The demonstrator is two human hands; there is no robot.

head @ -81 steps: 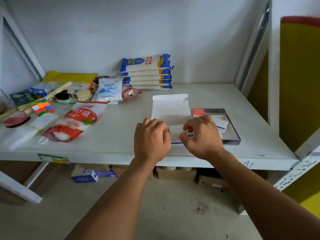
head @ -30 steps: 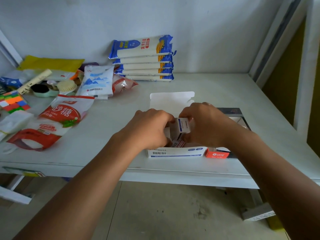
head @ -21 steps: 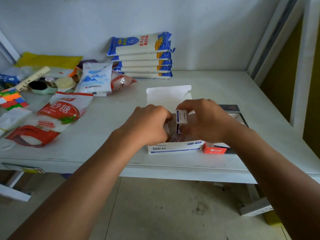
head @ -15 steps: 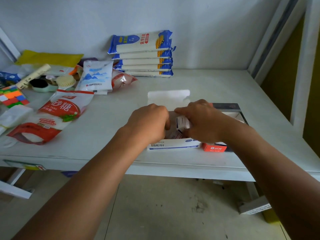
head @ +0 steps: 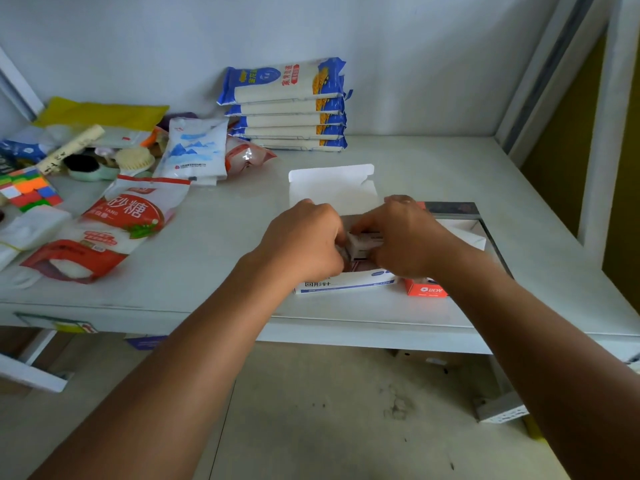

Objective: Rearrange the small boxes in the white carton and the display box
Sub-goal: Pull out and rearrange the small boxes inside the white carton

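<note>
Head view. White carton [head: 346, 284], lid flap raised, at the bench [head: 214, 237] front edge; display box [head: 460, 216] just beside, right. Left hand [head: 304, 244] and right hand [head: 408, 237] fingers clamped on small box [head: 363, 242] above the carton, long axis left-right. Carton contents mostly hidden.

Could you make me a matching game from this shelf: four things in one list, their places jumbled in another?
Things:
1. noodle packs
2. sugar bag
3. small box
4. display box

Places:
A. between both hands
B. right of the white carton
C. stacked against the back wall
D. lying flat at the left

Pairs: 1-C, 2-D, 3-A, 4-B
</note>
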